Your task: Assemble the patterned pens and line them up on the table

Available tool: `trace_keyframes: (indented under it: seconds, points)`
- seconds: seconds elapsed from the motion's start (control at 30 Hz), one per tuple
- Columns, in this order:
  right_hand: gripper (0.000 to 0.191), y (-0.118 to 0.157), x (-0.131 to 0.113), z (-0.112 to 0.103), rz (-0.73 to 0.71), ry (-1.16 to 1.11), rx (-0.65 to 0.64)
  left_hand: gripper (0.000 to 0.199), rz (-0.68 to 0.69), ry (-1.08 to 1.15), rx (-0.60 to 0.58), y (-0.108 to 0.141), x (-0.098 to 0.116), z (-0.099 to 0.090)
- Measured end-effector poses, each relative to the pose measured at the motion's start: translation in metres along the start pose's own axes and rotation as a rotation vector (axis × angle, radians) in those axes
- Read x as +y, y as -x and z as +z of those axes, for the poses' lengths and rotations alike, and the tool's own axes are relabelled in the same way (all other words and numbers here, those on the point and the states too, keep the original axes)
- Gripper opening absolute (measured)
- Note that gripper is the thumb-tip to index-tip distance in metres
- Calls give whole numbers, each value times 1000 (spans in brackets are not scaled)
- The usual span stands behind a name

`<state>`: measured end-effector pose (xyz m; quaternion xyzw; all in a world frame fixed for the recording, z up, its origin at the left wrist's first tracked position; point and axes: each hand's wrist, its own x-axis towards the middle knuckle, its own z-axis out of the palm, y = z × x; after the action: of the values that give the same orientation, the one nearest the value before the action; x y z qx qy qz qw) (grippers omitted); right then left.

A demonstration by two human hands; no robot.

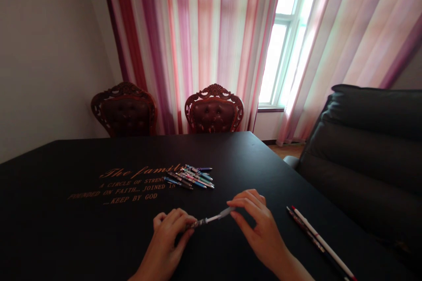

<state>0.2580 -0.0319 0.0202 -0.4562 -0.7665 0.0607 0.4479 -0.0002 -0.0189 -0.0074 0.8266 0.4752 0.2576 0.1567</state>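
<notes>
Spanning left hand [173,230] and right hand [257,216]: a pen [213,218] is held over the near middle of the worktop [99,241], its white shaft bared between a patterned barrel [200,223] and a grey sleeve [225,212].
Left grip: narrow; the patterned barrel is pinched between thumb and fingers.
Right grip: narrow; the grey sleeve is pinched at the fingertips.
Shaft care: barrel and sleeve are best kept in one line, lest the thin shaft be bent; the barrel should be steadied while small motions are made at the sleeve.
Pen pile [193,178]: heaped beyond the hands, partly across the gold lettering [132,189].
Right-hand pair: a white pen [321,241] with red ends is laid beside a dark pen [308,230].
Far edge: two carved chairs [214,112] are placed beyond.
</notes>
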Motion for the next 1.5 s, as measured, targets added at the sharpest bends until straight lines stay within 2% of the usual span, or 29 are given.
trace_keyframes:
  seconds: [0.27, 0.5, 0.87, 1.1, 1.5]
  points:
    - [16, 0, 0, 2, 34, -17, 7, 18, 3, 5, 0, -1, 2, -1]
    - [8, 0, -6, 3, 50, -14, -56, 18, 34, -3, 14, -1, 2, -1]
    - [7, 1, -3, 8, 97, -74, -82, 19, 43, -1, 7, -1, 2, -1]
    - [12, 0, -3, 7, 149, -108, -52, 19, 41, -4, 9, 0, 3, -1]
    - [6, -2, 1, -1, 159, -141, 9, 19, 35, -2, 27, 0, 3, -2]
